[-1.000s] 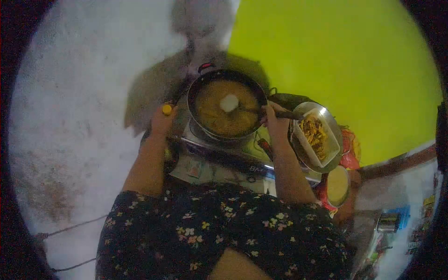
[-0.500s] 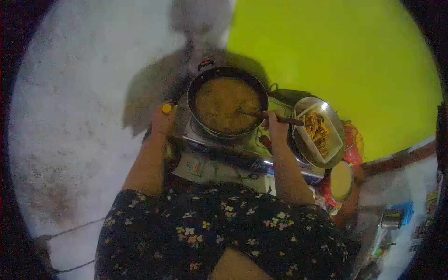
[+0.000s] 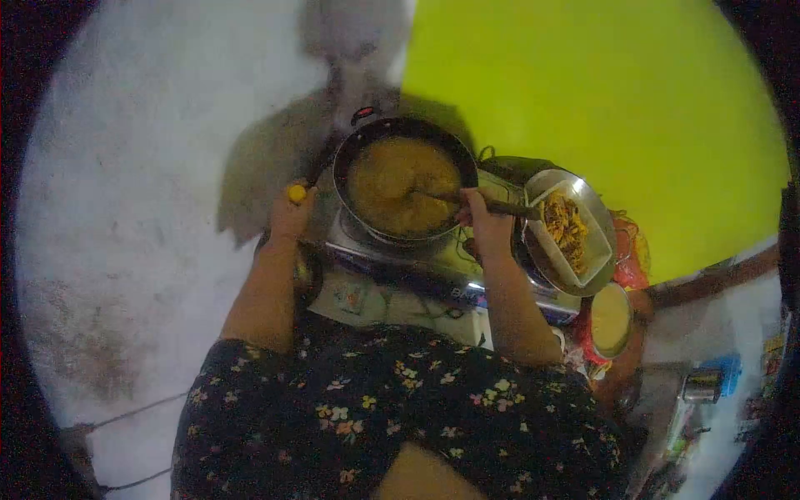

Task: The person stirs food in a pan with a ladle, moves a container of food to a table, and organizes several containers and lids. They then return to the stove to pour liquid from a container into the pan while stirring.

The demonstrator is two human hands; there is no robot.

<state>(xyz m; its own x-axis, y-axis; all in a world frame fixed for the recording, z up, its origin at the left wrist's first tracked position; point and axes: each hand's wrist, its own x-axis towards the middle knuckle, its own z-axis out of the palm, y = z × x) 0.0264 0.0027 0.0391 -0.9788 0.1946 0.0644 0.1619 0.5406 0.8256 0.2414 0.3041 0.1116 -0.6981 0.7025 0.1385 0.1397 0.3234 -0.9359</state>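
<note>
From the head view, the work in hand looks like stirring: the spoon (image 3: pixel 518 209) slants over the near-right rim of the pan (image 3: pixel 392 129), which sits on the stove (image 3: pixel 400 271), and its far end dips into the brown liquid (image 3: pixel 404 175). To stir well, I would judge, a slow, wide sweep suits best, with the tip low and the shaft clear of the rim, so that nothing slops onto the stove; the pan looks fairly full, so short flicks seem risky. The right hand (image 3: pixel 489 221) has its fingers wrapped around the dark handle partway along, leaving the butt end jutting out toward the bowl (image 3: pixel 552 179) (a white tray (image 3: pixel 546 250) of yellow-brown food (image 3: pixel 565 233) rests in that bowl). A grip that is firm but loose at the wrist should help there. The left hand (image 3: pixel 290 218) is beside the pan, apart from its rim, fingers apparently curled, with a small yellow thing (image 3: pixel 297 194) at their top; the light is too dim to tell whether they grasp it or only touch it.
</note>
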